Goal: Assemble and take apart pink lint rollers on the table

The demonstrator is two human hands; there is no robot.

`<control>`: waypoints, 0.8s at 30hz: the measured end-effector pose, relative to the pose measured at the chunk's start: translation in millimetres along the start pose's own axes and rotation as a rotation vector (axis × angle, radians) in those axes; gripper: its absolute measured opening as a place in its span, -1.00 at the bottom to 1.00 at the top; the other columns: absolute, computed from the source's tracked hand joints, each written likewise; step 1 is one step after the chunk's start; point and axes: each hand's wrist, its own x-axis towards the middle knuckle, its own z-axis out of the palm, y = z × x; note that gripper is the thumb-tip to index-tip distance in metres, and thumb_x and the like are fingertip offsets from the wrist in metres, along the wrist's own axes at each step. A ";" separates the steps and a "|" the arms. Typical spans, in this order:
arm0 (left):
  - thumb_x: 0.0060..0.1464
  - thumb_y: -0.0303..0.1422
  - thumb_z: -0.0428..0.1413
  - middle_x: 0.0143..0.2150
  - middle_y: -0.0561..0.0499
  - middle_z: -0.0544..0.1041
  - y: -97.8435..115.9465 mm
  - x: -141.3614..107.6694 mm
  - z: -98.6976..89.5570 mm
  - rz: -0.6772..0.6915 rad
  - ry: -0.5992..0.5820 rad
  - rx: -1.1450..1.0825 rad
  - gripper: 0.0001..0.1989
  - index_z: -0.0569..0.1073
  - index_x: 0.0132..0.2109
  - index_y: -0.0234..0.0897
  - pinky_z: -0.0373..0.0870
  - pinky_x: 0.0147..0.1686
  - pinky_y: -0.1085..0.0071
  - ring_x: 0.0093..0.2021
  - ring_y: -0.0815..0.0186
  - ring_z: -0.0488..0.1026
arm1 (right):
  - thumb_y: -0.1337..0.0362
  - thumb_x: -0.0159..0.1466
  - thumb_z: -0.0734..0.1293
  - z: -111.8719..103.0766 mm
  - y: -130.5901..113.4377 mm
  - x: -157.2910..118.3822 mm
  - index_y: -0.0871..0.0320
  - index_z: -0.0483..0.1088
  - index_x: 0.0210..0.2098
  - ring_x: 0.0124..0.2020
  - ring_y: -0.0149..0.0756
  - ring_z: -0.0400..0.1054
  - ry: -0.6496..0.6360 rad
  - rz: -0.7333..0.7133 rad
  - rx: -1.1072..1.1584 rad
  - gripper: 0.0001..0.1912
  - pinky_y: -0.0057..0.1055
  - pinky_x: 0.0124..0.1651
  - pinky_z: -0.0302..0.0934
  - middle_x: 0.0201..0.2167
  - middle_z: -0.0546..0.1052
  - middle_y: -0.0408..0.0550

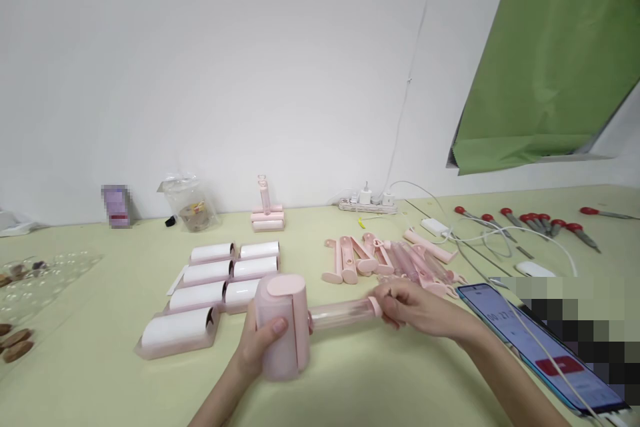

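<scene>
My left hand (257, 343) is wrapped round the pink case (280, 340) of a lint roller, which stands upright above the table. From the case's right side a clear pink handle (343, 313) sticks out sideways. My right hand (415, 307) has its fingers closed on the pink end of that handle. Left of my left hand, several white lint roller refills (177, 331) lie in rows in clear pink covers. Beyond my right hand is a pile of pink roller frames (349, 260) and clear handles (404, 263).
Assembled pink lint rollers (267, 217) are stacked by the wall. A power strip (367, 205) with chargers and cables lies at the back. Several red-handled tools (543, 221) are on the right, and a phone (535, 340) is nearby. A plastic bag (193, 203) stands back left.
</scene>
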 end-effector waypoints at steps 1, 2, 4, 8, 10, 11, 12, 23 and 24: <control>-0.35 -0.18 0.25 -0.47 -0.12 0.52 1.6 -1.0 -0.4 0.005 -0.026 0.025 -0.59 0.43 -0.33 -0.36 0.34 -0.46 0.37 -0.37 0.09 0.46 | -0.09 0.19 0.03 -1.4 -1.8 -2.4 0.13 0.13 -0.62 -0.58 -0.44 0.06 -0.088 0.006 0.021 -0.53 -0.48 -0.50 -0.02 -0.62 0.31 -0.17; -0.35 -0.18 0.25 -0.48 -0.12 0.51 3.3 -1.8 -1.0 -0.007 -0.054 0.040 -0.59 0.43 -0.33 -0.36 0.33 -0.47 0.38 -0.38 0.09 0.46 | -0.10 0.18 0.04 -2.1 -3.2 -4.6 0.12 0.12 -0.62 -0.59 -0.45 0.06 -0.172 0.026 0.042 -0.54 -0.48 -0.51 -0.02 -0.63 0.32 -0.17; -0.34 -0.17 0.25 -0.48 -0.12 0.51 6.7 -2.5 -2.7 -0.061 -0.104 0.043 -0.58 0.43 -0.32 -0.36 0.34 -0.47 0.36 -0.42 0.12 0.46 | -0.12 0.16 0.05 -1.4 -3.6 -7.7 0.13 0.12 -0.62 -0.61 -0.47 0.07 -0.285 0.072 0.069 -0.53 -0.50 -0.53 -0.02 -0.64 0.31 -0.18; -0.32 -0.15 0.23 -0.50 -0.11 0.51 12.8 -1.6 -6.7 -0.166 -0.198 -0.001 -0.59 0.44 -0.35 -0.38 0.35 -0.46 0.33 -0.48 0.17 0.44 | -0.23 0.09 0.03 3.7 5.8 -6.2 0.15 0.09 -0.64 -0.68 -0.54 0.03 -0.424 0.014 0.101 -0.45 -0.54 -0.61 -0.06 -0.68 0.22 -0.22; -0.34 -0.15 0.23 -0.53 -0.10 0.50 14.5 -0.9 -8.4 -0.230 -0.235 -0.023 -0.59 0.44 -0.37 -0.40 0.34 -0.46 0.35 -0.48 0.20 0.43 | -0.27 0.06 0.01 6.2 9.7 -2.4 0.15 0.05 -0.67 -0.69 -0.55 0.05 -0.520 -0.031 0.145 -0.42 -0.54 -0.61 -0.02 -0.69 0.22 -0.22; -0.34 -0.15 0.22 -0.53 -0.10 0.49 15.1 -0.7 -9.2 -0.275 -0.243 -0.031 -0.59 0.45 -0.38 -0.41 0.34 -0.47 0.36 -0.49 0.21 0.43 | -0.27 0.05 0.02 7.3 10.1 -0.3 0.15 0.03 -0.69 -0.68 -0.56 0.07 -0.580 -0.034 0.171 -0.41 -0.54 -0.60 0.00 -0.68 0.23 -0.21; -0.34 -0.14 0.22 -0.52 -0.10 0.49 15.5 -0.5 -10.0 -0.326 -0.246 -0.041 -0.59 0.45 -0.39 -0.42 0.34 -0.47 0.37 -0.49 0.22 0.42 | -0.27 0.04 0.02 8.5 9.6 1.8 0.15 0.02 -0.70 -0.67 -0.55 0.08 -0.643 -0.029 0.194 -0.41 -0.54 -0.60 0.01 -0.68 0.23 -0.20; -0.39 -0.32 0.24 -0.50 0.00 0.50 22.7 -1.5 -25.0 -0.580 -0.309 0.106 -0.56 0.38 -0.25 -0.31 0.31 -0.51 0.43 -0.50 0.26 0.42 | -0.25 -0.04 0.18 1.7 23.6 -3.5 0.15 0.21 -0.67 -0.65 -0.47 0.16 -1.145 0.043 0.360 -0.45 -0.48 -0.53 0.15 -0.70 0.27 -0.15; -0.34 -0.28 0.23 -0.49 -0.01 0.50 17.9 -1.3 -23.4 -0.566 -0.271 0.069 -0.58 0.37 -0.25 -0.32 0.32 -0.49 0.41 -0.49 0.24 0.43 | -0.24 0.00 0.16 -5.1 20.4 -7.8 0.17 0.25 -0.62 -0.61 -0.46 0.18 -0.927 0.006 0.336 -0.45 -0.47 -0.48 0.16 -0.63 0.31 -0.12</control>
